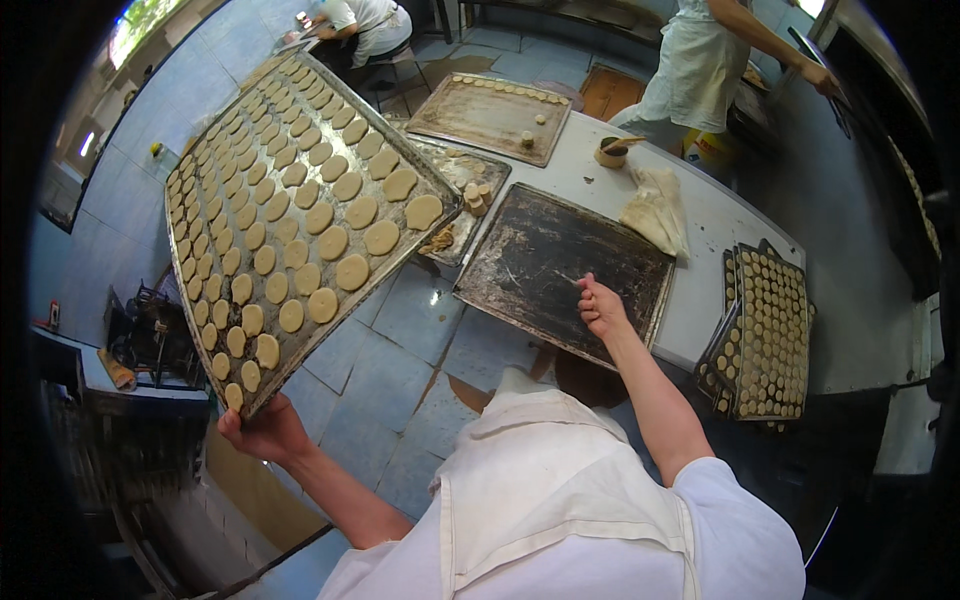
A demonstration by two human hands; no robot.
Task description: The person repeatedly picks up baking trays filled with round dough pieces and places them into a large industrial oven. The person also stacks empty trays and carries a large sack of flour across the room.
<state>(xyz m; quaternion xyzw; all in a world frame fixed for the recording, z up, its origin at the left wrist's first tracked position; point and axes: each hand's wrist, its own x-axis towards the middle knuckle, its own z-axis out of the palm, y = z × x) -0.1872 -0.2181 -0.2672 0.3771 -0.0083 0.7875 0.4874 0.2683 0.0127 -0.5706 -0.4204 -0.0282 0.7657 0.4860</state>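
Note:
My left hand (266, 428) is closed on the near corner of a large metal baking tray (345, 308). The tray is tilted up at the left and carries many rows of flat, pale dough rounds (320, 218). My right hand (603, 308) is closed in a pinch over a dark, worn baking tray (540, 235) that lies on the table. A small, thin, light thing (570, 278) sticks out from its fingertips, too small to name. Pale streaks mark the dark tray, and no dough rounds lie on it.
On the white table (730, 235) are a folded cloth (656, 210), a small round container (610, 153) and another tray (490, 112) with a row of rounds. Filled trays (770, 335) lean at the right. One person (700, 70) stands opposite; another (372, 28) sits farther back.

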